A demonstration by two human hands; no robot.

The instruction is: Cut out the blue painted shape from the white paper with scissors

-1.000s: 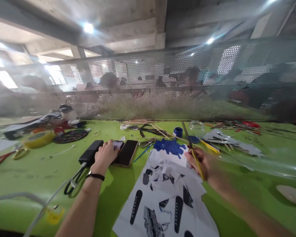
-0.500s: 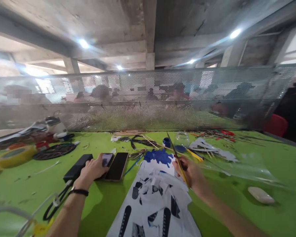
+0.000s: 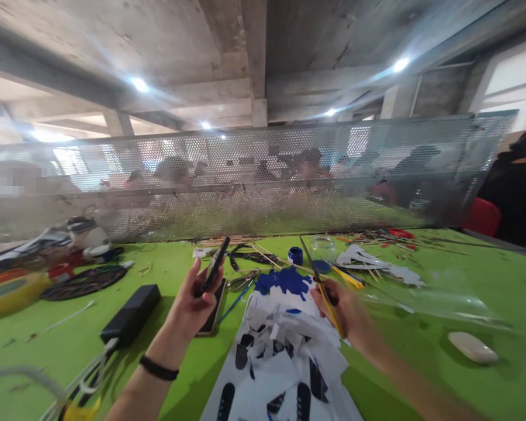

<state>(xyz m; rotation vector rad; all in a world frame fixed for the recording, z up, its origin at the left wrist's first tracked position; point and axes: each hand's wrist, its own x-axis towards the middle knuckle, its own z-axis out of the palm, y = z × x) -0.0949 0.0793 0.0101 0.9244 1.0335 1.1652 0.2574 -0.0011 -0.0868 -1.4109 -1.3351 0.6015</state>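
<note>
- Phone (image 3: 214, 269) tilted up, gripped in left hand (image 3: 191, 301), above a second phone (image 3: 211, 316).
- Right hand (image 3: 346, 307) (blurred) closed on scissors (image 3: 315, 275), just right of it, over cut paper (image 3: 284, 351).

No legible writing, label or number on the phone (image 3: 217, 263), printed sheets (image 3: 284, 351) or tape roll (image 3: 4, 295).

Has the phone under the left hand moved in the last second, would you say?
Yes: the left hand has lifted the phone off the table, above the second phone.
</note>
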